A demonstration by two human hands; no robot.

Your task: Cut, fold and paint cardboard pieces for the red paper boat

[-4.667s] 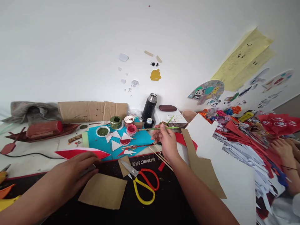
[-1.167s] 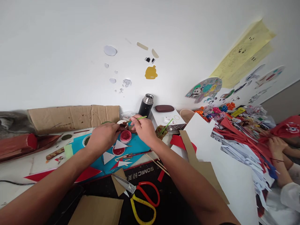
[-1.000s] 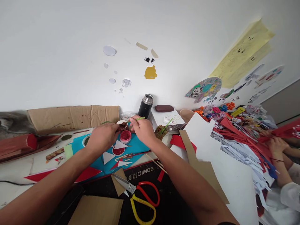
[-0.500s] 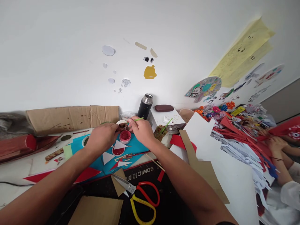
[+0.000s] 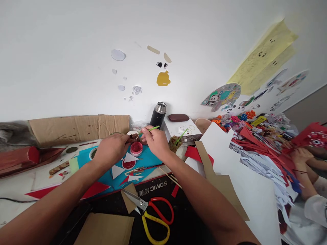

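My right hand (image 5: 156, 141) pinches a thin paintbrush with a green handle (image 5: 154, 128), its bristle end hidden near the fingers. My left hand (image 5: 111, 148) is closed on a small brown piece (image 5: 133, 136), whose full shape I cannot make out. Both hands meet just behind an open jar of red paint (image 5: 136, 147). In front of the jar lies a red-smeared lid (image 5: 129, 165), partly covered by a white paper triangle (image 5: 131, 157). Blue paper (image 5: 152, 157) spreads under the jar and lid.
Scissors with red and yellow handles (image 5: 155, 217) lie on the black mat. A black flask (image 5: 157, 115) stands uncapped behind my right hand, and a murky cup with a green stick (image 5: 175, 144) is to its right. Another person's hands (image 5: 301, 156) work by paper strips (image 5: 270, 180) at right.
The paintbrush handle and my right hand have shifted slightly right and up. My left hand stays nearly in place. At far right, the other person's red material has shifted a little.
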